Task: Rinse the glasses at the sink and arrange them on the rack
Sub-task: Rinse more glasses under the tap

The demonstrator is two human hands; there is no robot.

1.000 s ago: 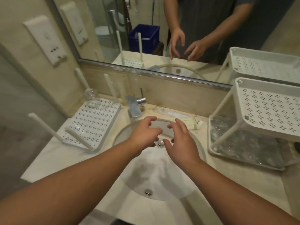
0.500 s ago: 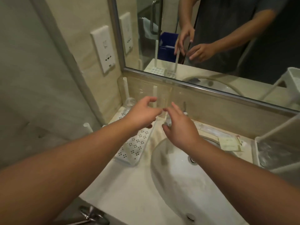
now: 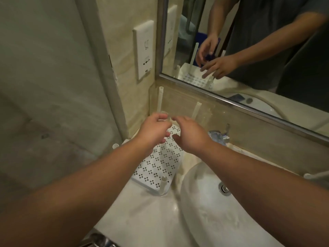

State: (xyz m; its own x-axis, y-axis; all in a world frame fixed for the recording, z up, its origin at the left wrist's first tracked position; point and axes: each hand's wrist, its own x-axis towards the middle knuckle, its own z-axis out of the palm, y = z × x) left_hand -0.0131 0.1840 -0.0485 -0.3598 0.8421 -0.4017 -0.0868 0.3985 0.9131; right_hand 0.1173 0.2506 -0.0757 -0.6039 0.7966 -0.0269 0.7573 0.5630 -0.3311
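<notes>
Clear glass (image 3: pixel 163 117) pinched by left hand (image 3: pixel 154 131) over white rack (image 3: pixel 160 164) — right hand (image 3: pixel 189 135) spread beside it

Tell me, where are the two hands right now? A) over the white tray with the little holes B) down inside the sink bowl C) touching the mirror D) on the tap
A: the left hand and the right hand are both above the white holed rack, to the left of the sink, away from the tap and the mirror.
</notes>
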